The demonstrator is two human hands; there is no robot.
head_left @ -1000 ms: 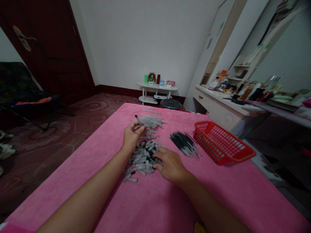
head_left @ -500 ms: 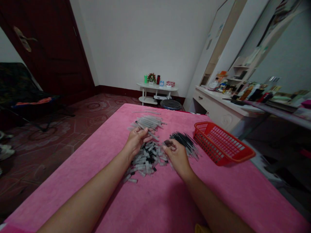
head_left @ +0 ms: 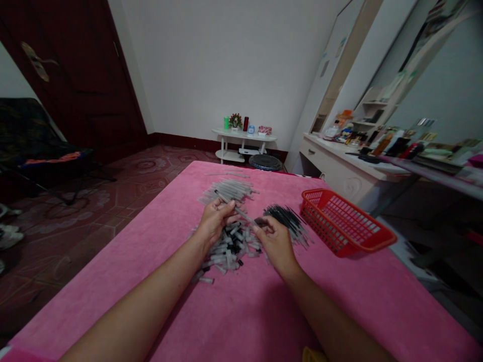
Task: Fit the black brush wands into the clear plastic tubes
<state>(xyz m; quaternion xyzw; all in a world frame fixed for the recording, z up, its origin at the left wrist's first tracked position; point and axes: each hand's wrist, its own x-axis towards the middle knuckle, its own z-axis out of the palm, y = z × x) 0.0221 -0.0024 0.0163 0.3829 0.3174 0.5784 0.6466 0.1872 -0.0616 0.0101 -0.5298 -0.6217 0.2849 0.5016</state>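
Observation:
In the head view my left hand (head_left: 217, 216) is closed on a slim translucent pen barrel (head_left: 241, 212) with a dark upper end. The barrel slants down to the right, and its lower end meets the fingertips of my right hand (head_left: 274, 235). Those fingers are pinched around that end; any small cap between them is hidden. Under and between my hands lies a heap of pen caps (head_left: 226, 256), mostly clear with some black. Beyond my left hand is a pile of clear pen barrels (head_left: 230, 189). Dark-ended pens or refills (head_left: 289, 221) lie past my right hand.
A red plastic basket (head_left: 347, 223) stands on the pink cloth (head_left: 241, 322) at the right. Beyond the cloth's far edge is a small white stand (head_left: 245, 134) bearing several items. A dresser (head_left: 347, 161) flanks the right side, and a folding chair (head_left: 41, 136) stands left.
My left hand has shifted slightly right with the pen barrel. The barrel's lower end, apart from my right hand before, now meets its fingertips. My right hand has hardly moved.

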